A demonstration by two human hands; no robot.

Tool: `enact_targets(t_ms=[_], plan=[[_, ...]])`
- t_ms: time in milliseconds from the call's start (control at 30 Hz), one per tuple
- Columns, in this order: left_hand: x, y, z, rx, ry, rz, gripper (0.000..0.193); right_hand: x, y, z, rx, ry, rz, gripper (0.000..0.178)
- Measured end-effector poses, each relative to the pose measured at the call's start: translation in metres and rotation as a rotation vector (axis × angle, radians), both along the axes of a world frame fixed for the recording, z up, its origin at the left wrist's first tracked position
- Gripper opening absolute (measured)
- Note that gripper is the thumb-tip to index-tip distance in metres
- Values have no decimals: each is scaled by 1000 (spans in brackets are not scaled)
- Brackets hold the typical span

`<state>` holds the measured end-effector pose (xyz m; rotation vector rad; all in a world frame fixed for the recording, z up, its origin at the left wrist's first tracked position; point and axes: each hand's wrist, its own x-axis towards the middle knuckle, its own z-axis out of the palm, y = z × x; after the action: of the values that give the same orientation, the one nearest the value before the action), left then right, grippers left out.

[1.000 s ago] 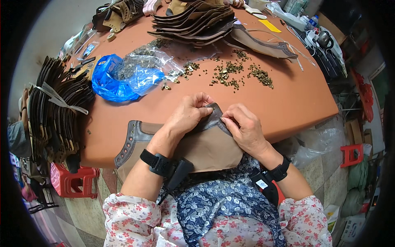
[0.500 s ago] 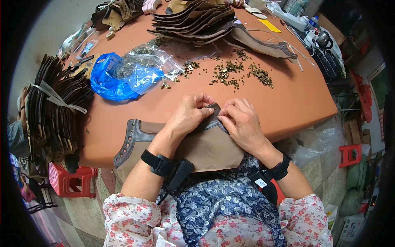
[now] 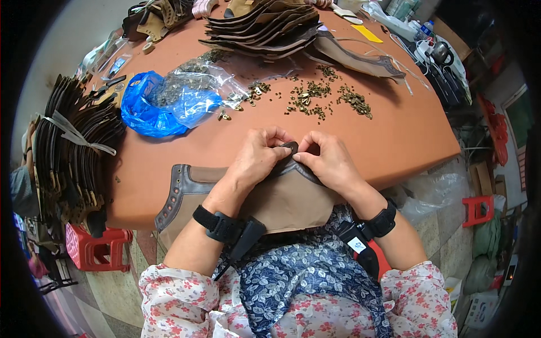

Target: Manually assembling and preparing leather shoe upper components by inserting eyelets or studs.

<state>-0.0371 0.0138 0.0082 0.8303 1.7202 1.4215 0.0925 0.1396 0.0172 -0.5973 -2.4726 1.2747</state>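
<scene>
1. Pinching firmly, the left hand (image 3: 256,158) has thumb and fingers on the dark tip of a brown leather-and-fabric piece (image 3: 293,197), just above the centre of my view.
2. At the tip's 4 o'clock side, the right hand (image 3: 328,159) brings thumb and forefinger close; I cannot tell whether they pinch it, or hold anything small.
3. Spreading from 8 to 4 o'clock, the piece passes under the left forearm and over the table's (image 3: 406,138) near edge, above a blue floral apron (image 3: 304,276). Its 9 o'clock end shows a row of holes.
4. Loose brass-coloured fittings (image 3: 355,104) lie at 1 o'clock; a blue plastic bag (image 3: 135,107) sits at 10.
5. I judge slipping the main risk: a loosened left pinch could let the overhang drag the tip lapward. Crowded fingertips could also crease it.
</scene>
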Motion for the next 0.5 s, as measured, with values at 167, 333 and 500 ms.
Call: enact_targets(t_ms=[167, 333, 500], plan=[[2, 1, 2, 25, -48, 25, 17, -4, -2, -9, -103, -12, -51, 20], [2, 1, 1, 23, -76, 49, 18, -7, -6, -10, -98, 24, -84, 27], [3, 1, 2, 45, -65, 58, 17, -6, -9, -7, -85, 22, -94, 29]])
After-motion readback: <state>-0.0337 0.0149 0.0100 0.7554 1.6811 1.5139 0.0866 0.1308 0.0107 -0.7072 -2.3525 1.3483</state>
